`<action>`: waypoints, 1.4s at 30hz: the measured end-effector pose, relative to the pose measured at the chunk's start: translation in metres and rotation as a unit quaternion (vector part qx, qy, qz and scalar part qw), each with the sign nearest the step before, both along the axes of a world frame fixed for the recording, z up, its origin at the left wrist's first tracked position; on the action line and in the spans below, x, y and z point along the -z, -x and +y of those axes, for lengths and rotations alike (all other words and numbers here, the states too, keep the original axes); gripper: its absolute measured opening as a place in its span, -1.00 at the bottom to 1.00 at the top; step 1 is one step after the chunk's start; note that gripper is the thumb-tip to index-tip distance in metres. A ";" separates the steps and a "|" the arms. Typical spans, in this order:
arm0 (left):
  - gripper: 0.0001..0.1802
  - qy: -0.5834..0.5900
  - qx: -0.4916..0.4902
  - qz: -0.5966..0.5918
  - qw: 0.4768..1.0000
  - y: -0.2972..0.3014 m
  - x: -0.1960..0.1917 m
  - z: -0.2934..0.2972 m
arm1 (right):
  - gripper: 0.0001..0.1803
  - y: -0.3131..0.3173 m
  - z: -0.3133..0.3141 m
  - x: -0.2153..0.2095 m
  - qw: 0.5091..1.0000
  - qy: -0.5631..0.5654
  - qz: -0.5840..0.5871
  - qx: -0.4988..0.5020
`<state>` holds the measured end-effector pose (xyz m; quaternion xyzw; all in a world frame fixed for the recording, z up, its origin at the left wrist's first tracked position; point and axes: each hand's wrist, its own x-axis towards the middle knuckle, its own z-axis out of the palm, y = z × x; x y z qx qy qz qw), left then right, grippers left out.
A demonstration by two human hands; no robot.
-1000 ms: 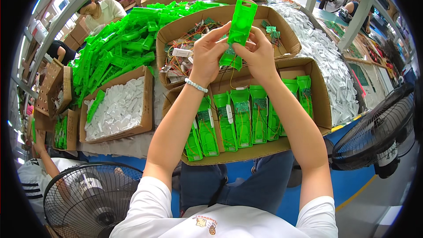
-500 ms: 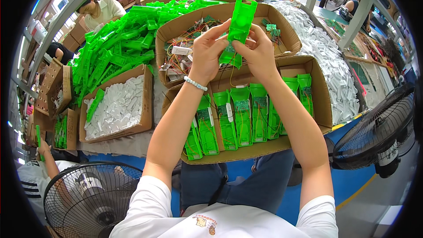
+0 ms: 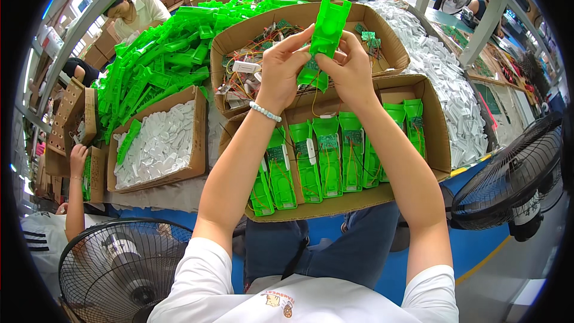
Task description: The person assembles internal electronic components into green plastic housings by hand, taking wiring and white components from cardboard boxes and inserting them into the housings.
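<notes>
Between both hands I hold a long green plastic housing (image 3: 329,21) upright over the boxes. My left hand (image 3: 283,72) grips its lower left side, thumb pressed toward the inside. On the opposite side my right hand (image 3: 350,70) is closed round it, its thumb also on the inner face. A thin wire (image 3: 314,103) hangs from the housing's lower end. Below, a cardboard box (image 3: 353,204) holds several green housings (image 3: 329,161) fitted with circuit boards and wires. Behind it, a larger cardboard box (image 3: 382,24) contains circuit boards, tangled wires and a white connector-like part (image 3: 246,67).
Green housings (image 3: 161,54) are heaped at the left, beside a carton of white plastic pieces (image 3: 158,143). More white pieces (image 3: 445,90) lie piled at the right. Fans stand at the lower left (image 3: 125,269) and right (image 3: 508,173). Co-workers sit at the far side and left.
My hands and the green housing stay nearly still. At the left, a co-worker's arm has moved up to the small boxes, and the green piece it held no longer shows.
</notes>
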<state>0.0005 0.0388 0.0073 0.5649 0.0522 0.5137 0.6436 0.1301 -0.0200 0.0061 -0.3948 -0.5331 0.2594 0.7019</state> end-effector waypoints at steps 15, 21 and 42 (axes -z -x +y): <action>-0.48 0.055 0.047 -0.046 0.996 0.003 -0.002 0.006 | -0.52 -0.007 -0.003 -0.003 0.995 0.049 -0.047 -0.069; -0.32 -0.027 0.007 -0.011 1.000 -0.002 0.000 0.006 | -0.53 -0.009 -0.004 -0.006 0.995 0.047 -0.041 -0.077; -0.28 0.034 0.019 -0.039 0.999 0.001 -0.003 0.001 | -0.48 -0.010 0.001 0.002 0.991 0.026 -0.005 -0.127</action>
